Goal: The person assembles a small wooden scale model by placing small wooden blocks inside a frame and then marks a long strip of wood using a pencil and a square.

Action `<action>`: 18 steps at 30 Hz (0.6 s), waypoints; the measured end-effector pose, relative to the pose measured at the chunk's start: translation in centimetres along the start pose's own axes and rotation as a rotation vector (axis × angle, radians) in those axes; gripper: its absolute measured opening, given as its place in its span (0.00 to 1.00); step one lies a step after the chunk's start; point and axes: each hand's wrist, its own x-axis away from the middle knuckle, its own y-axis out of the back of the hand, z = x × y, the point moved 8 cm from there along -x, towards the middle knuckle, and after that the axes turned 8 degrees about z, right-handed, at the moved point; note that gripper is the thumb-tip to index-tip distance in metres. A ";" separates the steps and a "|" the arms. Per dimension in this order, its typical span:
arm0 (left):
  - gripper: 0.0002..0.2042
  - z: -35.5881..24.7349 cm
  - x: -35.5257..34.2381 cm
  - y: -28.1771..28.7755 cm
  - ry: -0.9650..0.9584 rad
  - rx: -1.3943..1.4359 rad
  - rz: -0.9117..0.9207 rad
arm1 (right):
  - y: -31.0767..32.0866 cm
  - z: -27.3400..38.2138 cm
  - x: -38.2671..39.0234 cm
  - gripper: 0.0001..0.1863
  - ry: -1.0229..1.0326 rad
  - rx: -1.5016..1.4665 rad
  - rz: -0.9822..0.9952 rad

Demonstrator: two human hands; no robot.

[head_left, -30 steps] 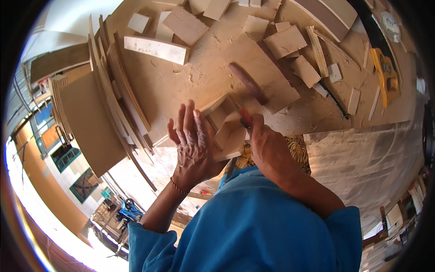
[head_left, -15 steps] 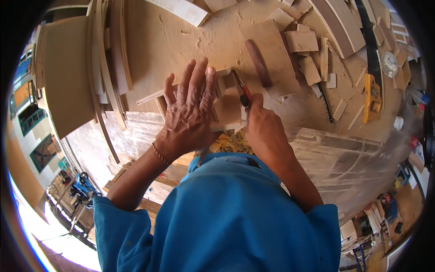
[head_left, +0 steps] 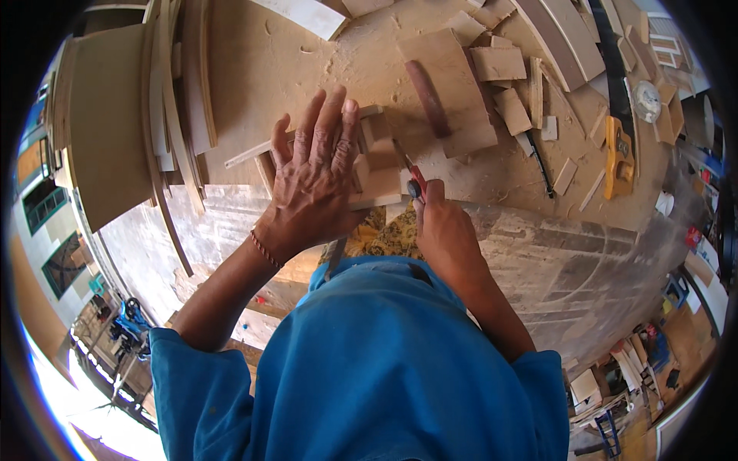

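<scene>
The small open box made of pale wood [head_left: 382,184] sits near the close edge of the tan wooden bench [head_left: 254,92], at 12 o'clock from the blue cloth shirt [head_left: 369,346]. The bare left hand [head_left: 311,180] lies over the box's 9 o'clock side, its fingers a bit apart and pointing to 12. The bare right hand [head_left: 444,230] is at 4 o'clock from the box, its fingers clamped on a thin tool with a red and black handle [head_left: 416,178]. The tip points to 11 o'clock, by the box's 3 o'clock side; I can't tell if it touches wood. I think the left hand should press firmly so the box can't wobble. Small, soft strokes seem best, with the tip aimed away from the left fingers. The round dark-red stick [head_left: 427,98] at 1 o'clock could get bumped.
</scene>
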 end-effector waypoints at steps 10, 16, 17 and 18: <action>0.58 -0.6 0.0 0.7 -0.031 -0.007 -0.026 | 0.5 -1.2 0.5 0.15 0.207 -0.116 -0.350; 0.57 -0.4 -0.4 0.7 -0.083 -0.029 0.002 | 1.5 -0.5 -1.5 0.18 0.246 -0.188 -0.414; 0.57 -0.4 -0.5 0.8 -0.094 -0.035 0.011 | 1.2 -0.5 -1.6 0.19 0.254 -0.248 -0.390; 0.56 -0.3 -0.7 0.9 -0.092 -0.068 0.031 | 1.1 -0.5 -1.6 0.19 0.247 -0.261 -0.396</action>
